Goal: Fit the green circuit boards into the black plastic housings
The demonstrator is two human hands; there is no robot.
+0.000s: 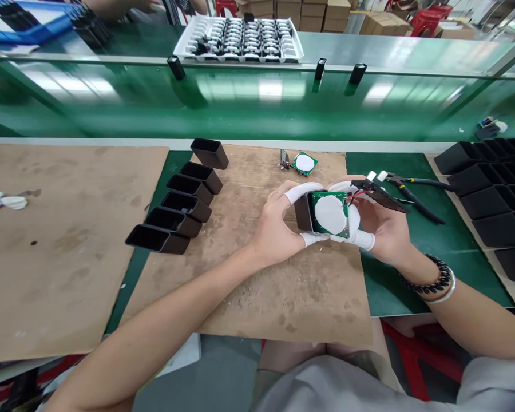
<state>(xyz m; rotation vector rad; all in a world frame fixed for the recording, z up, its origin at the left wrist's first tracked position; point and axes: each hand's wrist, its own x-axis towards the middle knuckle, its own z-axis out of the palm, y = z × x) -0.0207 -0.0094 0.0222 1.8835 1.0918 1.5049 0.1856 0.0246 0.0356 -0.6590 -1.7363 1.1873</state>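
Note:
My left hand point(281, 226) grips a black rectangular case point(302, 214), with white covers on its thumb and a fingertip. At the case's open right end, my right hand point(380, 229) holds a green circuit board point(345, 220) bearing a round white pad point(331, 215). The board's left part lies at the case opening. Red and black wires join it to a dark part point(381, 197) above my right hand. Behind my hands, another board with a white pad point(304, 163) lies on the brown cardboard point(249, 286).
Several open black cases point(189, 197) stand in a slanted row at left. Pliers point(416, 194) lie at right, near rows of black cases point(498, 194). A white tray of parts point(240, 40) sits on the shelf behind. Another person's arm point(115, 8) shows at the top.

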